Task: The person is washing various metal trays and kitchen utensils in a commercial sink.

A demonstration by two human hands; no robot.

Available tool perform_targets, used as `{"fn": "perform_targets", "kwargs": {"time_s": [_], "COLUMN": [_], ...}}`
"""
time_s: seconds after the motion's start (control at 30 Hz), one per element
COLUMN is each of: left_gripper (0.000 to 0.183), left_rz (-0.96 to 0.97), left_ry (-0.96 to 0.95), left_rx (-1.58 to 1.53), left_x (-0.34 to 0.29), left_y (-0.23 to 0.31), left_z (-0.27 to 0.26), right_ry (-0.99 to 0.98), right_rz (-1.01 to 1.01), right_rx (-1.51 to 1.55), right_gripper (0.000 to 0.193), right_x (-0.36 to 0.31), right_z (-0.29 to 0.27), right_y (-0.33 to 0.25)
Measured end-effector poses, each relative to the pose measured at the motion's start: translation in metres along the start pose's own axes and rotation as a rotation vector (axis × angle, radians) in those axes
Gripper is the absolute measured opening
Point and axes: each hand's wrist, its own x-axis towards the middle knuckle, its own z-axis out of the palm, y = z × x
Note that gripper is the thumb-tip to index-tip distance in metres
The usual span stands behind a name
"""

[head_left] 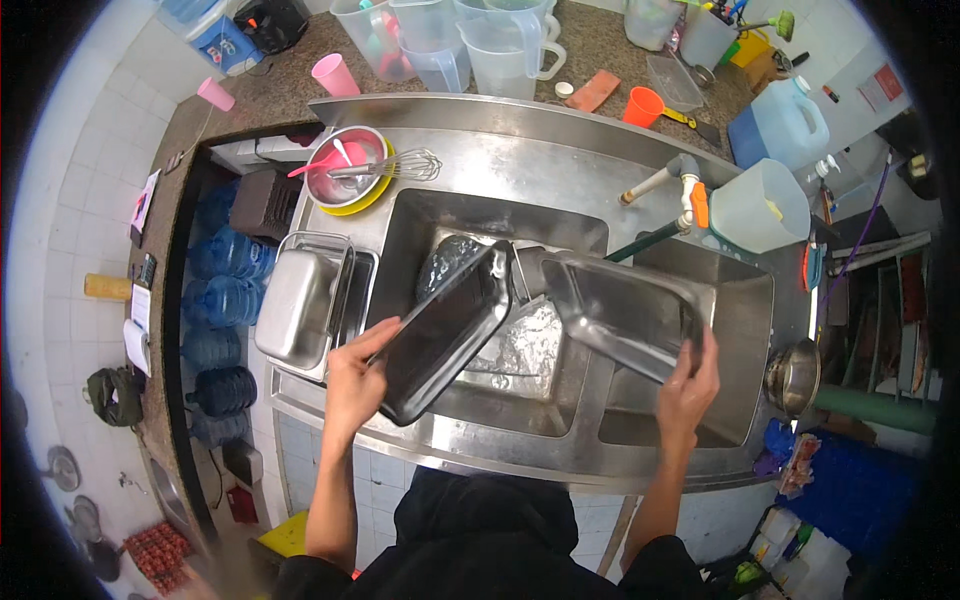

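My left hand (357, 378) is closed on the near end of a dark rectangular baking pan (440, 335), tilted over the left sink basin (520, 412). My right hand (688, 385) grips the right end of a shiny steel pan (628, 318), which slants across the divider and over the right basin (735, 370). The two pans are apart, with a narrow gap between their far ends. Below them, water and a clear plastic-looking item (455, 262) show in the left basin; the pans hide part of it.
Stacked steel pans (300, 305) stand left of the basins. Behind them sits a metal bowl (340, 185) with a whisk (405, 165). A tap with an orange handle (699, 205) and a green hose (648, 240) reaches over the divider. A translucent container (760, 205) stands at the right.
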Motion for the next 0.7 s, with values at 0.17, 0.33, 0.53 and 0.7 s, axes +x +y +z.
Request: {"fn": "perform_targets", "kwargs": {"time_s": [0.17,0.33,0.53,0.7], "left_gripper": [0.036,0.032,0.029,0.054], "left_rz": [-0.442,-0.517,-0.557,-0.463], "left_ry": [-0.082,-0.227,-0.143,-0.027], "left_rx": [-0.676,-0.935,-1.444,-1.696], "left_x": [0.035,0.047,0.086,0.11], "left_y": [-0.022,-0.063,-0.091,-0.118], "left_z": [0.029,0.051,0.053,0.081], "right_ry": [-0.426,-0.539,-1.102,-0.668], "right_rz": [0.429,0.027,0.071,0.566], "right_rx": [0.301,0.154,0.324,0.604], "right_gripper": [0.037,0.033,0.039,0.046], "right_x": [0.03,0.039,0.08,0.09], "right_z": [0.027,0.113,0.182,0.23], "right_y": [0.0,0.004,0.053,0.092]}}
